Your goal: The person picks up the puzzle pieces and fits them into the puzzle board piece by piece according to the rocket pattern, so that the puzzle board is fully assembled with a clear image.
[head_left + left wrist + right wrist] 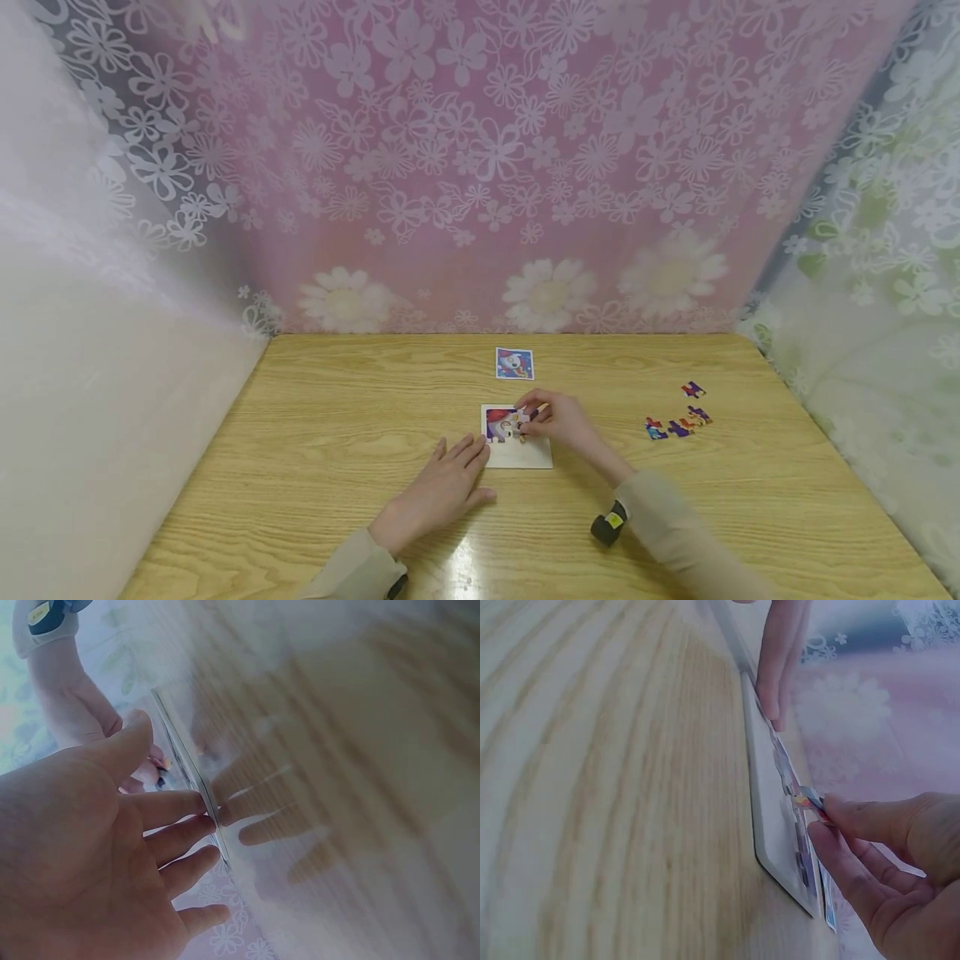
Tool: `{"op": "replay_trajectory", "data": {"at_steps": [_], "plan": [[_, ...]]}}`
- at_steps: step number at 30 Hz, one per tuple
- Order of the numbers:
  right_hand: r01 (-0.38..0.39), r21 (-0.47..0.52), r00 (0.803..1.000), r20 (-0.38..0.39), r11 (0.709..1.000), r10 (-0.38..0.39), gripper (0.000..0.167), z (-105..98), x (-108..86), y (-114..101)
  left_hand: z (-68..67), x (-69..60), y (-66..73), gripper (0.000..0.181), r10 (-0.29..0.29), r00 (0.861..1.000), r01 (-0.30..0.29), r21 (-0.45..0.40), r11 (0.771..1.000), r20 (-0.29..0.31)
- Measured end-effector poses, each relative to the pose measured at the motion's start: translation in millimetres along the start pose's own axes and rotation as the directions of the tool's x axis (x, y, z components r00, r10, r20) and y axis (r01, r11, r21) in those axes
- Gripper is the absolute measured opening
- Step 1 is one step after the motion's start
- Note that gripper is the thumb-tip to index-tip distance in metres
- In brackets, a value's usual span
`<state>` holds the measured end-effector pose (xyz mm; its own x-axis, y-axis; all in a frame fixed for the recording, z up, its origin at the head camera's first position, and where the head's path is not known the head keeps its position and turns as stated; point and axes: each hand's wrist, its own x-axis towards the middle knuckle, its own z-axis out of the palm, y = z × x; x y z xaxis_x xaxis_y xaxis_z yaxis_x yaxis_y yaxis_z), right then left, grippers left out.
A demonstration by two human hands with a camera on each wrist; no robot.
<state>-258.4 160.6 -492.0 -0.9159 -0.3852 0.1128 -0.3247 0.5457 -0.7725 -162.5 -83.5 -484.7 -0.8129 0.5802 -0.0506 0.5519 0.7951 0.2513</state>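
A white puzzle board [517,457] lies on the table with joined pieces [498,423] over its upper part. My left hand [442,492] lies with fingers extended, their tips touching the board's left edge; the left wrist view shows the left hand [112,832] against that edge. My right hand [558,421] is over the board's upper right. In the right wrist view, thumb and forefinger of the right hand [900,862] pinch a colourful puzzle piece [810,801], tilted at the joined pieces. Fingers partly hide it from above.
A small picture card [514,364] lies behind the board. Several loose puzzle pieces [678,428] are to the right on the wooden table [360,408], one [693,389] farther back. Patterned curtains [450,167] stand behind and at the sides.
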Motion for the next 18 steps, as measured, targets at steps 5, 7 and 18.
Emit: {"op": "replay_trajectory", "data": {"at_steps": [5,7,18], "plan": [[0.018,-0.032,1.000,0.016,0.999,-0.018,0.028,10.3,0.3,-2.2,-0.5,-0.5,-0.4,0.068,0.005,1.000,-0.005,-0.003,1.000,0.003],[0.008,-0.061,1.000,0.013,0.998,-0.007,0.027,12.3,0.8,-4.2,-0.4,-0.6,-0.5,0.068,0.005,1.000,-0.005,-0.004,1.000,0.004],[-0.120,-0.201,0.993,-0.010,0.972,0.121,0.026,17.5,6.0,-14.7,1.3,0.5,-1.4,0.069,-0.002,1.000,0.002,-0.008,1.000,0.008]]}}
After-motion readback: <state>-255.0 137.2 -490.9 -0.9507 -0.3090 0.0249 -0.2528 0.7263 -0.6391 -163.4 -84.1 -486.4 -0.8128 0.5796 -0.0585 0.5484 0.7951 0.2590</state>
